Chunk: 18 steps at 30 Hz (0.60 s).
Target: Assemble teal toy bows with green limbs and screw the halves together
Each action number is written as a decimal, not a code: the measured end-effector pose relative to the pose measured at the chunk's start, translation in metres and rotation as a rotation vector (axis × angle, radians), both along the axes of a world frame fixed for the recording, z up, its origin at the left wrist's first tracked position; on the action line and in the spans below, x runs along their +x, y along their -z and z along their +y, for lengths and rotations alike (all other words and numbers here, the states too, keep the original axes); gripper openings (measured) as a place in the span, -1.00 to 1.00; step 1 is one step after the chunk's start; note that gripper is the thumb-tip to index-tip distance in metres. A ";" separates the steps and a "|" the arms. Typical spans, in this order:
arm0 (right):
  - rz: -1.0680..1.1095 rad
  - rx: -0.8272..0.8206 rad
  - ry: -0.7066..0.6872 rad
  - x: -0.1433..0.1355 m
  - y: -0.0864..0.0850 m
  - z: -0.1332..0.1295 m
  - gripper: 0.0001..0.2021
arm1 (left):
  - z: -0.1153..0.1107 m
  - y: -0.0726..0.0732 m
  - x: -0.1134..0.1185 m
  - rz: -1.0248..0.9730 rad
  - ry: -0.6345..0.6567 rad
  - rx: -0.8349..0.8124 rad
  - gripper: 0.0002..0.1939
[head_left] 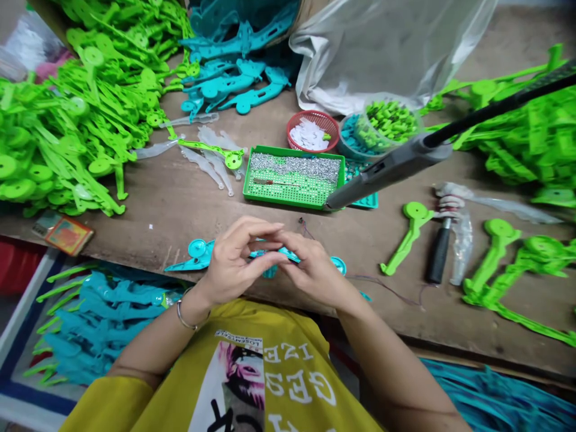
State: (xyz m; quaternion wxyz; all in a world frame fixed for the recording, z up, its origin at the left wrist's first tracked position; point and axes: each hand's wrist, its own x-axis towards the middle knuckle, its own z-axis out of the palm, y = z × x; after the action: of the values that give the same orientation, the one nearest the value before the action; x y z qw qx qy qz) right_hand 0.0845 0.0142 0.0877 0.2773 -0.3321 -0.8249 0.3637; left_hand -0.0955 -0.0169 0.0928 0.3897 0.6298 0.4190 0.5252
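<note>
A long blue plastic part lies at the table's front edge, its middle hidden behind my hands. My left hand and my right hand meet above it with bent fingers, fingertips close together or touching. Anything between the fingertips is too small to make out. Just beyond is a green tray of small silvery pieces, with a thin tool lying in it. The grey tip of an electric driver hangs over the tray's right corner.
Green plastic parts are heaped at the left, more at the right. Blue parts lie at the back. A red basket and a clear tub stand behind the tray. A black-handled hammer lies at the right.
</note>
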 end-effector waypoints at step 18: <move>-0.150 0.232 0.197 0.013 0.002 -0.016 -0.57 | -0.010 0.022 -0.010 0.252 -0.172 -0.141 -0.84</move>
State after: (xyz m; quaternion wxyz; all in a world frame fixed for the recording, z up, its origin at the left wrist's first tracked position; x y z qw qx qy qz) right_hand 0.0975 -0.0016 0.0856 0.2858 -0.4034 -0.8432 0.2111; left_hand -0.1057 -0.0272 0.0710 0.3308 0.6236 0.5530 0.4427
